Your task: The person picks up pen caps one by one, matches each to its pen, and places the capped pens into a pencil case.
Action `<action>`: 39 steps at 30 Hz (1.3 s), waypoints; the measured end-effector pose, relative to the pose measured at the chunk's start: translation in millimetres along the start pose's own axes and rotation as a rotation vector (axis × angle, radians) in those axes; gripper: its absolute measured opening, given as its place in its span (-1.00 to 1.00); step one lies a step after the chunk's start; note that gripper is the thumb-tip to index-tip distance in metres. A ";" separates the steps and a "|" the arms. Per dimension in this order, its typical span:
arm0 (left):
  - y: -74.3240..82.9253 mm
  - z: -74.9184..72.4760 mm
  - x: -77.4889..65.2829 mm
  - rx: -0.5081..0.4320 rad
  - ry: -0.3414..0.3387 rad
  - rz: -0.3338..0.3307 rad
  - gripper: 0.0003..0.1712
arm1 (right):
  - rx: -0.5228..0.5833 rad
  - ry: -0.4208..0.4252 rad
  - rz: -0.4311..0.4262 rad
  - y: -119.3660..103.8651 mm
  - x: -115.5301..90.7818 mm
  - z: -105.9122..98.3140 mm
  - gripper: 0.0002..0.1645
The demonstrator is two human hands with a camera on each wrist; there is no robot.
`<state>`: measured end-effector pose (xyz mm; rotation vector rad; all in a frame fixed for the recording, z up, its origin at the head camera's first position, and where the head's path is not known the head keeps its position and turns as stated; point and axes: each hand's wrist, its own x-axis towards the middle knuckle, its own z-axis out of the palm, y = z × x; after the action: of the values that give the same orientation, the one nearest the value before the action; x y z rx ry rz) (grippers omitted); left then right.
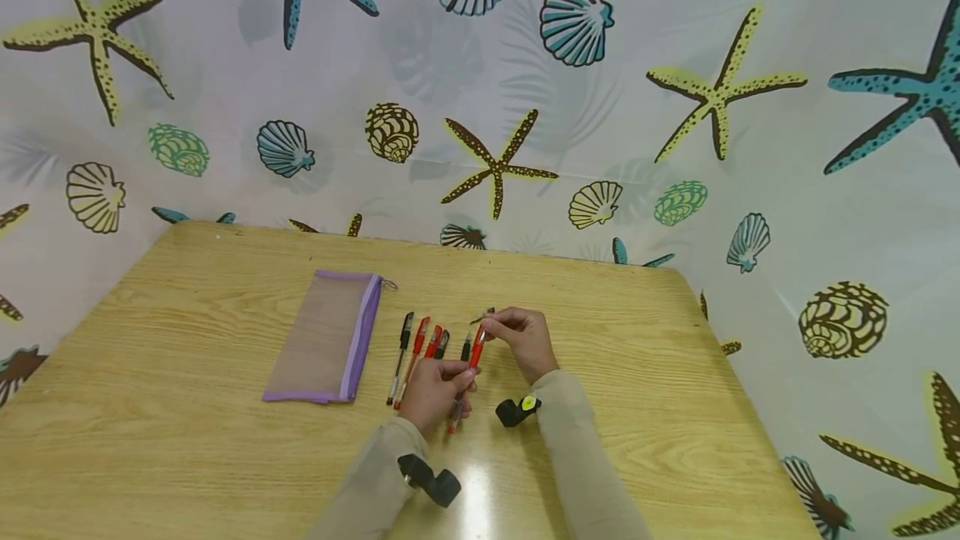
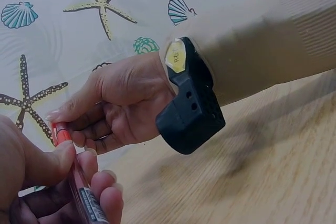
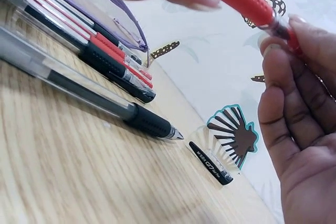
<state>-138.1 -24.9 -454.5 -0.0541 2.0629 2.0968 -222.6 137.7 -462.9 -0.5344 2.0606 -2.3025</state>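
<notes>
A red gel pen is held between both hands above the table. My left hand grips its barrel, with a label showing on the clear part in the left wrist view. The thumb and forefinger of my right hand pinch the red cap at the pen's upper end. Beneath them lies an uncapped black gel pen, its bare tip showing in the right wrist view. Just beyond that tip rests a loose black cap with white lettering.
Left of the hands, black pens and red pens lie side by side on the wooden table. Farther left is a flat mesh pouch with purple edging. A curtain printed with shells and starfish hangs behind the table.
</notes>
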 end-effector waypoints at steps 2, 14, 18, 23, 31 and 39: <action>-0.7 0.0 -0.1 -0.014 0.002 -0.010 -0.73 | 0.010 -0.008 -0.001 1.6 -0.1 -0.4 -0.89; -0.6 3.0 -0.4 -0.179 -0.045 -0.070 -0.71 | 0.045 -0.057 -0.028 3.3 -2.3 -2.0 -0.81; -1.9 3.2 -0.8 -0.203 -0.055 -0.066 -0.71 | 0.083 -0.082 -0.047 4.4 -3.2 -0.9 -0.76; -3.7 3.9 -0.1 -0.256 -0.066 -0.053 -0.69 | 0.136 -0.110 -0.076 6.0 -3.8 0.0 -0.76; -3.9 4.0 1.2 -0.271 -0.087 -0.058 -0.68 | 0.166 -0.143 -0.074 5.4 -2.6 0.5 -0.76; -4.4 1.5 2.7 -0.237 -0.083 -0.065 -0.69 | 0.102 -0.107 -0.044 4.4 -2.3 0.4 -0.74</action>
<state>-139.8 -23.1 -459.3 -0.0666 1.7346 2.2523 -221.3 137.3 -467.7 -0.6887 1.8917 -2.3321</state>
